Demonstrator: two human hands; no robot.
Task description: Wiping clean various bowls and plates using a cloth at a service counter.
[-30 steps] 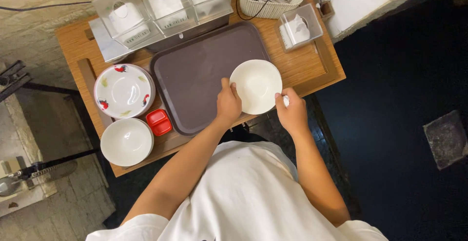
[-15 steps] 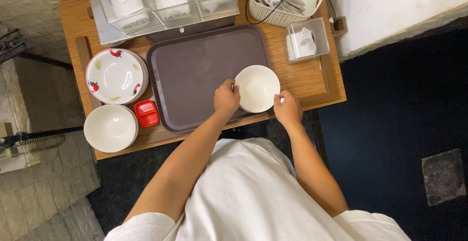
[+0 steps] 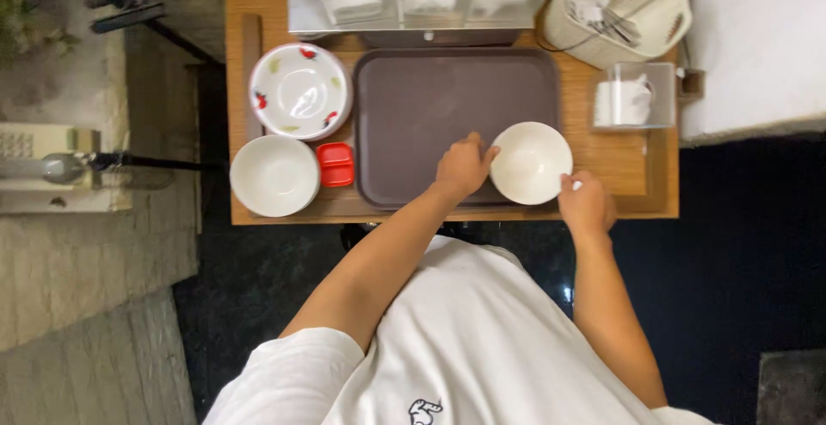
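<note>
The white bowl (image 3: 530, 163) is plain, round and upright, its hollow showing nothing inside. It sits at the near right corner of the brown tray (image 3: 430, 107), overlapping the tray's right rim, close to the near edge of the wooden table (image 3: 624, 188).

Half a second ago the bowl and both hands were placed the same way against the tray; only the view has shifted, so the table now sits squarer and higher in the frame.

The left hand (image 3: 463, 167) lies knuckles-up on the tray, fingers together and curled against the bowl's left rim. The right hand (image 3: 587, 205) comes in from the near edge, its fingertips pinching the bowl's right rim. Both forearms reach forward from the white shirt.
</note>
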